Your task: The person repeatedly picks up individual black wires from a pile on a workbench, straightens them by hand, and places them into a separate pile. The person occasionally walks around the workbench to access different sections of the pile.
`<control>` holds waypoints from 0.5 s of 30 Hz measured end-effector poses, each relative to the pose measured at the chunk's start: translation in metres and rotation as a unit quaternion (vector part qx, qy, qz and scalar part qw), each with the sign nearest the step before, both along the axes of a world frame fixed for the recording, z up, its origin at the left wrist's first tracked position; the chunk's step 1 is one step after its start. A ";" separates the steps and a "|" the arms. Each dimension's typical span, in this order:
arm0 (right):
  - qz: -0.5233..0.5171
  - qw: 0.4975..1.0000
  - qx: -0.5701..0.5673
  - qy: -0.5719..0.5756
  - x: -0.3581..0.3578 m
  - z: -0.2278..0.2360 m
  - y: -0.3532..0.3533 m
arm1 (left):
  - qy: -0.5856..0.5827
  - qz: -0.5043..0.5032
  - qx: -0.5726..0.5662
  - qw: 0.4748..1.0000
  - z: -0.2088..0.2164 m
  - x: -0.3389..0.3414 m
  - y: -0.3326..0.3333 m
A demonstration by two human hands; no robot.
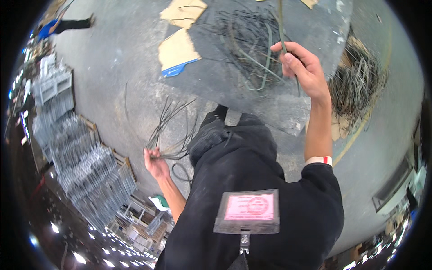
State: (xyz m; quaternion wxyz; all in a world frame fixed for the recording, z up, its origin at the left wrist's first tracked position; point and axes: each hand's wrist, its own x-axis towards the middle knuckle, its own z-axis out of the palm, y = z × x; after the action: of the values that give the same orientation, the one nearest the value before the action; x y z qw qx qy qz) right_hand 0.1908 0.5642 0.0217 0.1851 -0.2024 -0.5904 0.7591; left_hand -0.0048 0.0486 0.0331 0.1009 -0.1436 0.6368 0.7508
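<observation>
My left hand (pixel 156 163), low and to the left, is closed around a bundle of thin dark wires (pixel 167 120). Their loose ends fan out upward, and a loop hangs down beside my leg. Raised at the upper right, my right hand (pixel 302 67) pinches a long greenish strip (pixel 281 24) between thumb and fingers. The strip runs up out of view, and a short tail shows below the hand. Just left of that hand, a tangled heap of dark wires and green strips (pixel 247 45) lies on a worn grey surface (pixel 211 85).
Torn cardboard pieces (pixel 177 48) lie left of the heap, one with a blue edge. A larger pile of wires (pixel 357 83) sits at the right. Stacked grey metal frames (pixel 92 164) line the left side. Another person (pixel 63 27) is at the far upper left.
</observation>
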 end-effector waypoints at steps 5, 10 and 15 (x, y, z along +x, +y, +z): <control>0.122 0.975 -0.162 0.091 -0.079 0.071 -0.078 | 0.052 -0.113 0.036 0.992 0.023 -0.028 0.009; 0.087 0.955 -0.252 0.130 -0.169 0.104 -0.161 | 0.120 -0.245 0.044 0.961 0.029 -0.044 0.030; 0.033 0.942 -0.326 0.073 -0.241 0.097 -0.225 | 0.112 -0.271 0.030 0.955 0.029 -0.060 0.015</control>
State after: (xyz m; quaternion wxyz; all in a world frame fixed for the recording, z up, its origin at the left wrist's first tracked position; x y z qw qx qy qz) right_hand -0.0505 0.3387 0.1188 0.1257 -0.1761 -0.3015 0.9286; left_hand -0.0650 0.0634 0.0624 0.2331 0.1227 0.6363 0.7251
